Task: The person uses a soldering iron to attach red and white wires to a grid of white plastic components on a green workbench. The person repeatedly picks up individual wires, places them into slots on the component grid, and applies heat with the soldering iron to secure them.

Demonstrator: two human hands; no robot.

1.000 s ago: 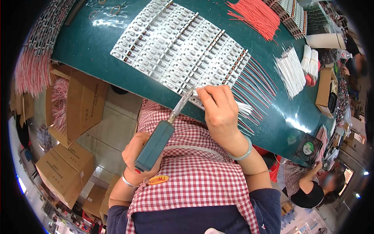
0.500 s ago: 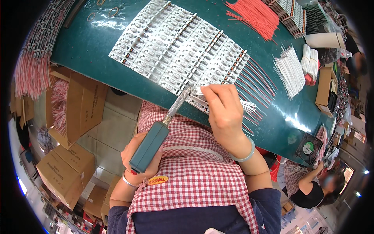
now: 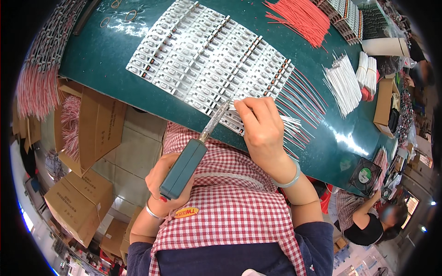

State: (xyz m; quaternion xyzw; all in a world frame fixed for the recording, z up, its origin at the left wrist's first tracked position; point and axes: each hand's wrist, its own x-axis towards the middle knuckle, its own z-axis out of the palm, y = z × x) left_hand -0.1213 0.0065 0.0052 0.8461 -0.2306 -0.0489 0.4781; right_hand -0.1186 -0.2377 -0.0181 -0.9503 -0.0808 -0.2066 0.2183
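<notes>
My left hand (image 3: 166, 181) is wrapped round the dark green handle of a soldering iron (image 3: 184, 168). Its silvery barrel slants up and right to a panel of small white circuit boards (image 3: 202, 60) on the green bench. Beside the iron's tip, my right hand (image 3: 263, 131) is closed, thumb and fingers pinching white wires (image 3: 291, 126) at the panel's near edge. The fingers hide the exact wire ends and the spot under the tip. Red and white wires (image 3: 306, 94) fan out from the panel's right side.
Loose red wires (image 3: 301, 18) and a pile of white wires (image 3: 343, 85) lie on the bench (image 3: 110, 87). Stacked boards (image 3: 338, 18) stand at the far right. A small fan (image 3: 363, 175) is near the right edge, close to another person (image 3: 368, 216). Cardboard boxes (image 3: 80, 204) sit lower left.
The soldering iron and my left hand have shifted slightly right, with the tip a little higher along the panel. My right hand has moved slightly left and up, still pinching.
</notes>
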